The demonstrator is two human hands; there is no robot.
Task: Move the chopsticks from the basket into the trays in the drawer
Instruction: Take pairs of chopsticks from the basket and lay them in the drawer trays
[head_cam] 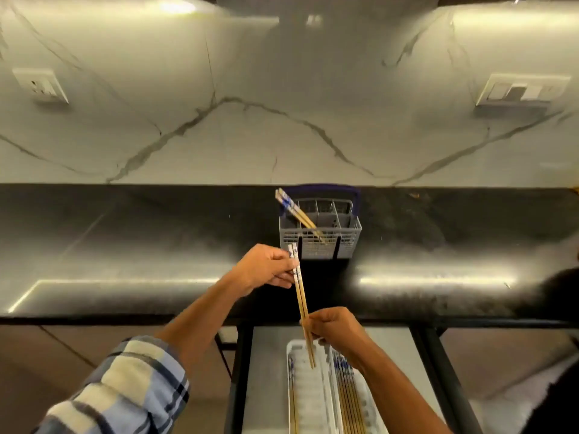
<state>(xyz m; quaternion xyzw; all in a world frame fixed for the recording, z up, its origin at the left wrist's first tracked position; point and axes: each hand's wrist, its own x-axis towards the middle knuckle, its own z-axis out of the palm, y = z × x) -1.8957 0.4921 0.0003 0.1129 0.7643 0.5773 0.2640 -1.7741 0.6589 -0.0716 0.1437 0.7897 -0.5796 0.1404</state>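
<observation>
A pair of wooden chopsticks (301,300) with blue-and-white tops hangs between both hands above the open drawer. My left hand (266,267) pinches their patterned top end. My right hand (336,332) grips them lower down, near the thin tips. The grey cutlery basket (344,239) with a blue handle stands on the dark counter just behind, and a few more chopsticks (296,211) lean out of its left compartment. Two white trays lie side by side in the drawer: the left tray (308,393) holds chopsticks along its left edge, the right tray (368,408) holds several.
The open drawer (266,371) has a pale liner and dark metal side rails. A black glossy counter (125,245) runs across the view under a marble backsplash with a socket (40,86) at left and a switch plate (520,90) at right.
</observation>
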